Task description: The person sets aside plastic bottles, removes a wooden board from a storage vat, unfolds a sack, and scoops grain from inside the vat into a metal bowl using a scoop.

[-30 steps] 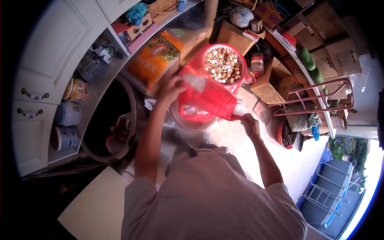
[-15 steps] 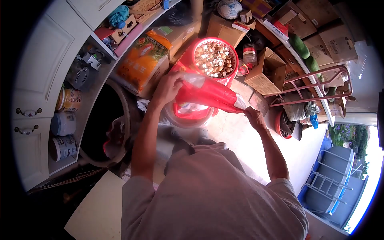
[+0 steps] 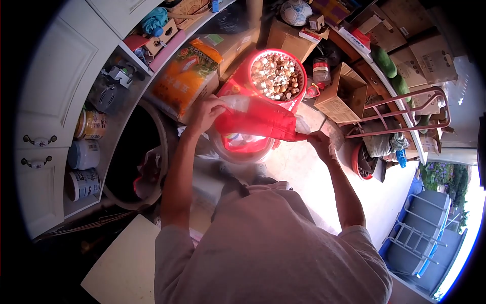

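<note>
Between my two hands a red plastic bag [image 3: 260, 119] is stretched out sideways. My left hand [image 3: 208, 112] pinches its left end, where part of the plastic looks clear or whitish. Its right end is gathered in the closed fingers of my right hand [image 3: 321, 144]. Just below the bag is a round translucent tub [image 3: 247, 156] with red plastic and pale items inside, partly hidden by the bag. Beyond the bag stands a red basket [image 3: 304, 76] full of small brown and whitish lumps, possibly bulbs or mushrooms.
At the left are an orange printed sack [image 3: 185, 76], a large dark bin [image 3: 164, 147] and white cabinets [image 3: 55, 91]. An open cardboard box [image 3: 340, 99] and a pink metal frame [image 3: 400, 101] stand at the right. A ball [image 3: 296, 12] lies at the back.
The stretched bag has become more level, its right end rising slightly. My right hand has moved up a little, and the view has shifted slightly.
</note>
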A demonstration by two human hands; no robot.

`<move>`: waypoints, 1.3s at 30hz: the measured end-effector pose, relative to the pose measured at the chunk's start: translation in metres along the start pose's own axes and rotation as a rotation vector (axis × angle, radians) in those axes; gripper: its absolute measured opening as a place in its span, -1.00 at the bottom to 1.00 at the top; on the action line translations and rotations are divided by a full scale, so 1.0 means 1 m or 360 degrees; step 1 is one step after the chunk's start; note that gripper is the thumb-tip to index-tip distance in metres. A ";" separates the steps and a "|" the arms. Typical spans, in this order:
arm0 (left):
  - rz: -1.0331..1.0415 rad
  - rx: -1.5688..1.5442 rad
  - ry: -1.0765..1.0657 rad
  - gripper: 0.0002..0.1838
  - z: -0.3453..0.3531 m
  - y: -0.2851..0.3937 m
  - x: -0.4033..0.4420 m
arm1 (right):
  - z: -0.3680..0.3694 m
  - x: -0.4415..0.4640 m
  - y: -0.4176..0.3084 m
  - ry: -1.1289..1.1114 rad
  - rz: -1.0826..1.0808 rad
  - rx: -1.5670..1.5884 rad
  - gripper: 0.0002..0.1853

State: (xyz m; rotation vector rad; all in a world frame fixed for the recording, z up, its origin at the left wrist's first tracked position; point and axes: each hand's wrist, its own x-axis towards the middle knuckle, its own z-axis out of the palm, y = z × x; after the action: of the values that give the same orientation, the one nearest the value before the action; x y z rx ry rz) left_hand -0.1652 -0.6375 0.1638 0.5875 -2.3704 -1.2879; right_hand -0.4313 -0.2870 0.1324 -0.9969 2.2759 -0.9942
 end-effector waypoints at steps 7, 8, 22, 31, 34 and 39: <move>-0.0121 -0.0103 0.0142 -0.82 0.025 -0.023 0.003 | 0.001 -0.003 0.022 -0.0145 -0.0113 -0.0089 -0.86; -0.0140 -0.0149 0.0155 -0.82 0.029 -0.023 0.004 | 0.000 -0.003 0.022 -0.0169 -0.0091 -0.0084 -0.85; -0.0204 0.0024 0.0055 -0.72 0.055 -0.044 0.012 | 0.018 0.053 -0.070 -0.0270 -0.0666 -0.0511 -0.69; -0.0403 -0.0245 0.0167 -0.70 0.054 -0.050 0.004 | 0.100 0.090 -0.113 -0.0458 -0.0679 -0.0405 -0.87; -0.0451 -0.0474 0.0229 -0.68 0.052 -0.070 -0.007 | 0.084 0.086 -0.126 -0.0556 -0.0593 -0.0558 -0.85; -0.0309 -0.0200 0.0462 -0.69 0.049 -0.056 -0.034 | 0.063 0.085 -0.115 -0.0626 -0.0484 -0.0629 -0.86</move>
State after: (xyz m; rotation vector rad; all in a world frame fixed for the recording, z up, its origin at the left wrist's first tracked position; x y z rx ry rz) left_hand -0.1513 -0.6130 0.0863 0.9162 -2.0213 -1.3183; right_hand -0.3943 -0.4338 0.1701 -1.5827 2.0575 -0.3994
